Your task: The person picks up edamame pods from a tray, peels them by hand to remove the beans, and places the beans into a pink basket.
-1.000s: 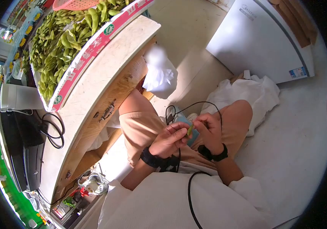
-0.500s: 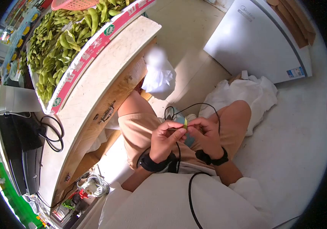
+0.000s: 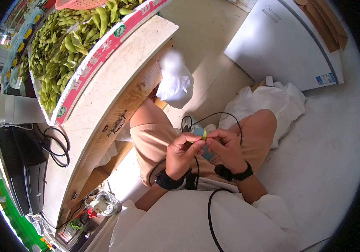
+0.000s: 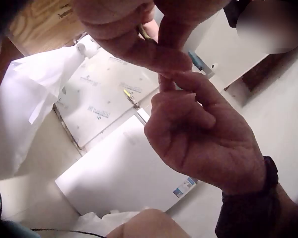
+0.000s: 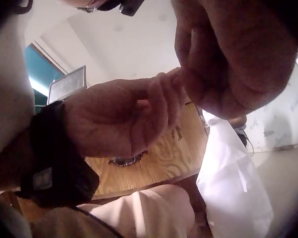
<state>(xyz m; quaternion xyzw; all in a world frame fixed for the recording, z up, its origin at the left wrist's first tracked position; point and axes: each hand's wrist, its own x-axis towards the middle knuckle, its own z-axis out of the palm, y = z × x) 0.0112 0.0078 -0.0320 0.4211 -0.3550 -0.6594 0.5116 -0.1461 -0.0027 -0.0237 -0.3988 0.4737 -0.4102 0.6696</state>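
A small green pod (image 3: 204, 135) is pinched between both hands above the lap in the head view. My left hand (image 3: 181, 155) grips it from the left with thumb and index finger. From the other side my right hand (image 3: 227, 148) pinches it with thumb and curled fingers. In the left wrist view the two hands meet at the fingertips, and a sliver of green pod (image 4: 145, 32) shows between the fingers. The right wrist view hides the pod behind the fingers. Many green pods (image 3: 58, 54) lie heaped in a box with a pink and white rim (image 3: 88, 67) on the table.
The white tabletop (image 3: 125, 63) curves along the left, with a white bin (image 3: 20, 110) and black cables (image 3: 58, 147) on it. A white plastic bag (image 3: 176, 88) hangs at the table edge. On the right stand a white fridge (image 3: 285, 46) and, on the floor, a white sack (image 3: 279, 103).
Compared with a second ago, the left hand has turned more upright and the pod now points up between both hands' fingertips. Over the last half second the hands have barely moved.
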